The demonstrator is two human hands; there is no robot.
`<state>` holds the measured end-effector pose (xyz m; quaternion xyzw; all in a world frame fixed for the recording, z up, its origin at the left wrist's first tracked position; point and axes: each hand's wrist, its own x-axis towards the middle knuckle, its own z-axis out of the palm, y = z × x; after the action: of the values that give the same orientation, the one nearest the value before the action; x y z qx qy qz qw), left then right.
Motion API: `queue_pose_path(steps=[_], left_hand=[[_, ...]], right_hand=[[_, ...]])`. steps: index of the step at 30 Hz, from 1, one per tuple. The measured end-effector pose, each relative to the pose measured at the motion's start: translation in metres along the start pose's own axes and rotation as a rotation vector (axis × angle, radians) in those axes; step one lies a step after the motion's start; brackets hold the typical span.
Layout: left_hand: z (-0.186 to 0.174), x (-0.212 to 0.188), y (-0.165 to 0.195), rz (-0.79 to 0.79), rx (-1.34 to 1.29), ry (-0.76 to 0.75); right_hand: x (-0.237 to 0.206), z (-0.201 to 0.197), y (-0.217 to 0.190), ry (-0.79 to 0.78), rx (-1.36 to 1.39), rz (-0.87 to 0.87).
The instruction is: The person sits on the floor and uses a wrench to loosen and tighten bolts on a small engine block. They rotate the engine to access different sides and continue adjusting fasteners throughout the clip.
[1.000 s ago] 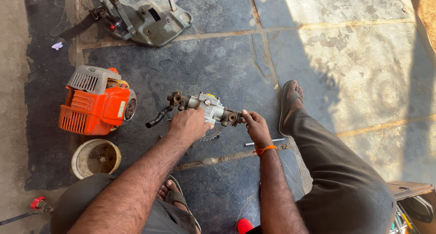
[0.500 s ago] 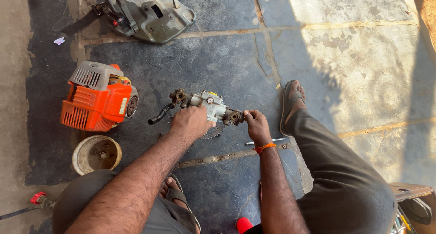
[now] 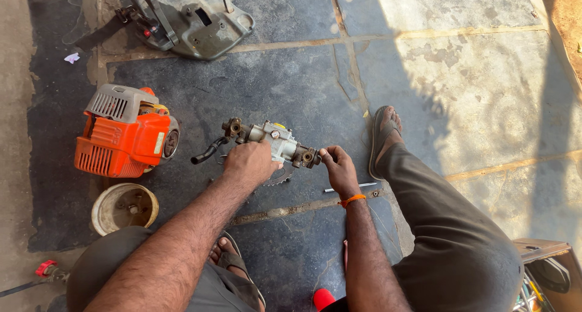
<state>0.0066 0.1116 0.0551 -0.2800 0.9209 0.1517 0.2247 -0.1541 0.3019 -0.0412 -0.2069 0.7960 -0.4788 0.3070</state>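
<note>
Floor: dark stone slabs (image 3: 291, 88) with pale joints, sunlit at the right, shaded at the left.
Far left: orange and grey engine unit (image 3: 124, 133) resting on the floor; a round cream cup-shaped part (image 3: 124, 208) lies just below it.
Top left: grey metal guard (image 3: 194, 21) lying on the slabs, well apart from the hands.
Left hand (image 3: 250, 163): fingers curled shut around the middle of the grey metal pump body (image 3: 273, 139), gripping it from below and holding it clear of the floor.
Pump body: a black hose stub (image 3: 206, 152) projects from its left end.
Right hand (image 3: 339, 169): thumb and fingertips pinched on the brass fitting (image 3: 306, 157) at the pump body's right end.
Floor right of wrist: a thin metal rod (image 3: 364, 185) lies near the sandalled foot (image 3: 382, 136).
</note>
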Motion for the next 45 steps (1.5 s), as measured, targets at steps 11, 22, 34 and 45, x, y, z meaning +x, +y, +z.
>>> queue_pose_path(steps=[11, 22, 34, 45], left_hand=[[0.0, -0.003, -0.004, -0.007, -0.02, -0.027], [-0.002, -0.004, -0.004, -0.006, 0.005, -0.02], [-0.003, -0.007, 0.001, -0.005, -0.033, 0.001], [-0.001, -0.003, -0.001, -0.01, 0.003, 0.0]], right_hand=[[0.009, 0.012, 0.001, -0.07, 0.005, 0.193], [0.024, -0.005, 0.005, -0.283, 0.062, 0.194], [0.014, -0.005, -0.004, -0.232, -0.142, 0.172], [0.016, -0.012, -0.003, -0.356, 0.051, 0.143]])
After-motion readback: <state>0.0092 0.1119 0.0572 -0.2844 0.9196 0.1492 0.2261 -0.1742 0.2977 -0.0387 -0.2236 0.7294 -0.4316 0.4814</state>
